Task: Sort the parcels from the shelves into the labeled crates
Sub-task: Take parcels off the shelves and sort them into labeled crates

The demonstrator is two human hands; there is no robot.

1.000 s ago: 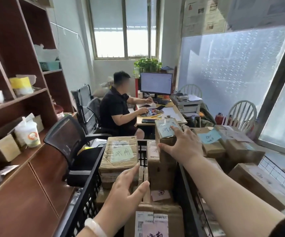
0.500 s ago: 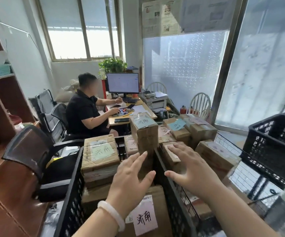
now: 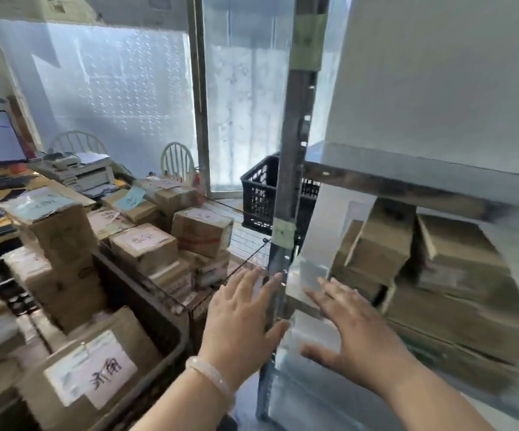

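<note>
The right hand (image 3: 354,331), fingers spread and empty, stretches past the front edge of the metal shelf (image 3: 407,188) toward the stacked cardboard parcels (image 3: 382,244), likely to take one. The left hand (image 3: 242,318), also spread and empty, hovers beside the shelf's upright post (image 3: 286,181), likely to help. The labelled crates (image 3: 140,300), piled with boxes, stand to the left.

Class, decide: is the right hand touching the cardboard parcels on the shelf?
Cannot tell. In the blurred head view the right hand borders the cardboard parcels, depth unclear.
</note>
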